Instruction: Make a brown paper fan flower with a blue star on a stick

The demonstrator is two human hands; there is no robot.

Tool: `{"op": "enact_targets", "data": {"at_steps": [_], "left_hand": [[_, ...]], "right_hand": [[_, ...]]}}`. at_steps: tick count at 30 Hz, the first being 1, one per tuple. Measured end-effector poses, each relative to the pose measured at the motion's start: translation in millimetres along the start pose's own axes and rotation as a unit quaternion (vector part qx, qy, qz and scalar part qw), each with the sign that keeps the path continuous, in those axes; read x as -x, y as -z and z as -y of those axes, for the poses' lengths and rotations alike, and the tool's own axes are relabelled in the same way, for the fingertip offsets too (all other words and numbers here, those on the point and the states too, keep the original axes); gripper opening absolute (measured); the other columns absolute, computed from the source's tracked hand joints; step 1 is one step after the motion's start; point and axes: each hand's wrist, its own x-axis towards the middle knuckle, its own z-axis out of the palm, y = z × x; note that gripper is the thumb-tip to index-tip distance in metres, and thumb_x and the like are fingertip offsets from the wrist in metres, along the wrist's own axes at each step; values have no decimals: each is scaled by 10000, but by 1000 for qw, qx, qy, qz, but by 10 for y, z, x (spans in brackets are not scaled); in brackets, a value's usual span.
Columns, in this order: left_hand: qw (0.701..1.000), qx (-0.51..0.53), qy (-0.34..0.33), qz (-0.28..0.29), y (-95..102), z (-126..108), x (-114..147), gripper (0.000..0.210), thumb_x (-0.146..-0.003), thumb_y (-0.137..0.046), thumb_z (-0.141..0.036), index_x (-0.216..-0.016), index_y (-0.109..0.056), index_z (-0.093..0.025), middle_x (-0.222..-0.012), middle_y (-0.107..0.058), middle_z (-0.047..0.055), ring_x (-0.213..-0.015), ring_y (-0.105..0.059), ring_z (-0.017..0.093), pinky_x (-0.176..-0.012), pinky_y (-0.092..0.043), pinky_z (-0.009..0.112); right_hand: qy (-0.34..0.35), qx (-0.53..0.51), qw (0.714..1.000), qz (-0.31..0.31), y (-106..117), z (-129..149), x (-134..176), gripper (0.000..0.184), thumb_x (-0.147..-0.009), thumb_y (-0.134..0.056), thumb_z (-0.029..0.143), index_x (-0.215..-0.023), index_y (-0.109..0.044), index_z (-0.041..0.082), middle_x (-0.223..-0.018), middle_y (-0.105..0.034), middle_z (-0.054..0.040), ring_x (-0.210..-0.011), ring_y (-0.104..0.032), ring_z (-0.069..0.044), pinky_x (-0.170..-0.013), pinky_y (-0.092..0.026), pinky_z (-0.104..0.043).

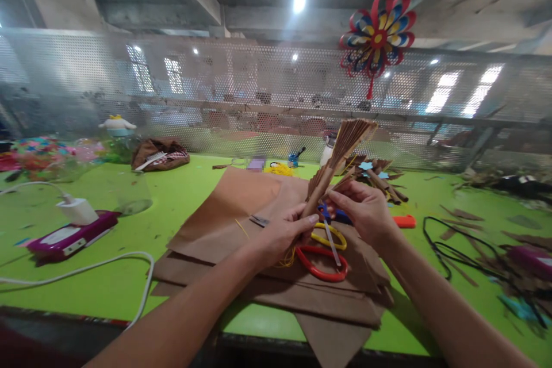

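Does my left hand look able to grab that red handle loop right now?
Probably yes, once your left hand lets go of the folded paper bundle it's gripping. The red handle loop seems close by, and its near edge lies uncovered, though a pale shaft crosses the loop.

On the smooth green bench (176, 190), I see matt brown paper sheets (230, 198) at the near edge; the pleated paper bundle (347, 144) looks ridged, the scissors' red handle (323, 278) glossy plastic, the far-edge screen (254, 72) perforated metal.
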Motion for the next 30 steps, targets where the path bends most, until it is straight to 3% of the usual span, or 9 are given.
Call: {"op": "enact_targets", "data": {"at_steps": [14,24,30], "left_hand": [[998,58,13,10,-20,-22,13,322,-753,-574,-347,-1006,-597,-148,-604,-363,-23,-497,-298,55,-451,-198,200],[994,101,27,5,-16,-22,14,270,-744,-601,-318,-929,-586,-123,-584,-369,-26,-511,-320,54,-461,-216,195],[993,113,27,25,-19,-36,19,311,-747,-592,-338,-969,-581,-122,-604,-364,-29,-500,-302,45,-434,-191,183]], "right_hand": [[-44,-31,999,-5,-28,-25,11,154,-685,-685,288,-739,-627,157,-622,-615,-10,-529,-558,-116,-509,-479,-258],[-102,-132,986,-20,-61,-7,6,156,-642,-725,264,-688,-624,155,-614,-598,-1,-500,-529,-84,-490,-456,-229],[-73,-133,988,-14,-89,-24,22,130,-653,-718,238,-690,-622,157,-616,-612,-8,-513,-549,-100,-502,-471,-243]]}}
